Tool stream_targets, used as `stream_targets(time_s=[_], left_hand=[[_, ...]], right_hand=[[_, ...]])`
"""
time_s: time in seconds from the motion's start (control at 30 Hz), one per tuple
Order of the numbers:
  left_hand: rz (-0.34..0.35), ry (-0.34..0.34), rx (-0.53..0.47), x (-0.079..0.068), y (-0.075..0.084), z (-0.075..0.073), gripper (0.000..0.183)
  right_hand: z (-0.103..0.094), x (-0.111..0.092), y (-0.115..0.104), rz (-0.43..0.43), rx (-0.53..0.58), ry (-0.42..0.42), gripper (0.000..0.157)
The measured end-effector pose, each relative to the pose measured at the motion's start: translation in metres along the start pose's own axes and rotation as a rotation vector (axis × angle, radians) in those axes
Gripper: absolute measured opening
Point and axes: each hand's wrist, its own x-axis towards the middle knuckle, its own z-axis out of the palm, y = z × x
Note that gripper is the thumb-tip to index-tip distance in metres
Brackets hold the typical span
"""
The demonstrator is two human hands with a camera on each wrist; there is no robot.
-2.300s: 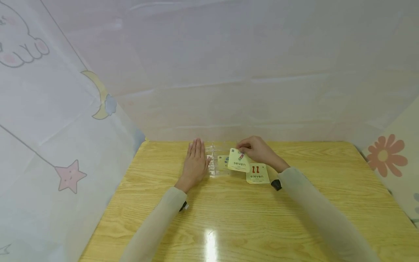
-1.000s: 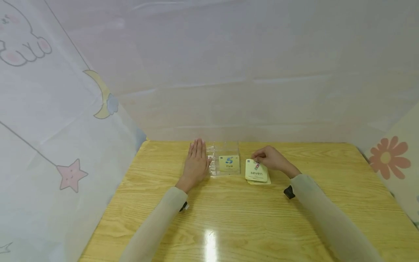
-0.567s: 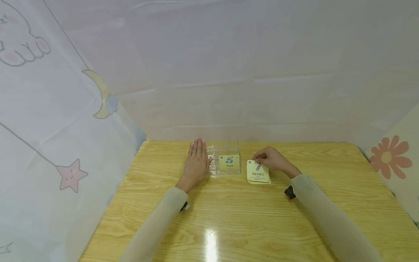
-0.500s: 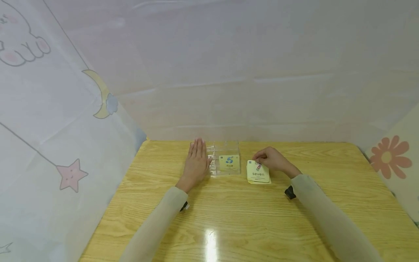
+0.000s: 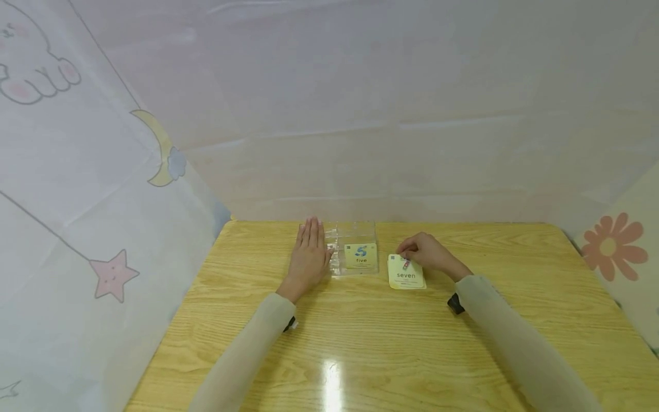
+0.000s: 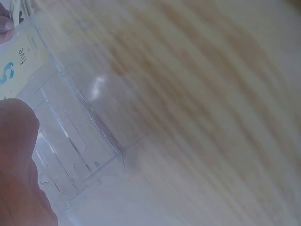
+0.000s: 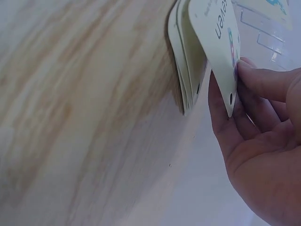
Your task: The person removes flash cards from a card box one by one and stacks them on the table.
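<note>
Between the thumb and fingers of my right hand (image 5: 428,252) is the "seven" flashcard (image 5: 405,276), pale yellow with rounded corners. In the right wrist view that flashcard (image 7: 218,47) is tilted up at the pinched edge, above a small stack of cards (image 7: 181,61) on the table. My left hand (image 5: 308,260) rests flat, fingers straight, on the left part of a clear plastic card holder (image 5: 355,230). A "five" flashcard (image 5: 360,257) lies in the holder's right front part, with its blue figure showing. What lies under my left palm is hidden.
The wooden table (image 5: 329,326) ends at the back against a pale fabric backdrop (image 5: 360,143). More printed cloth (image 5: 82,229) hangs at the left, and a flower print (image 5: 607,246) shows at the right.
My right hand has brought the "seven" card rightward and down from over the holder onto the stack, covering the "eleven" card. The "five" card is now fully visible. My left hand stays put.
</note>
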Motion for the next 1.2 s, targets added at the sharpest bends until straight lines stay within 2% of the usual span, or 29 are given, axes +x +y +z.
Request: stream_targets(time_s=[0.23,0.47,0.77,1.2], left_hand=[[0.0,0.004,-0.016,-0.0007,-0.0005,0.0003,0.075],[0.004,0.022,-0.013,-0.0011,-0.0005,0.0003,0.075],[0.001,0.016,-0.012,0.0004,-0.0011,0.0007,0.077],[0.004,0.018,-0.011,0.0005,-0.0003,0.0011,0.076]], right_hand=[[0.0034,-0.0001,0.0009,0.018,0.014,0.02,0.024],[0.0035,0.0004,0.0003,0.012,-0.031,0.033,0.023],[0.005,0.0014,0.0,-0.007,-0.002,0.025,0.025],[0.0029,0.0015,-0.0016,0.013,0.018,0.034,0.027]])
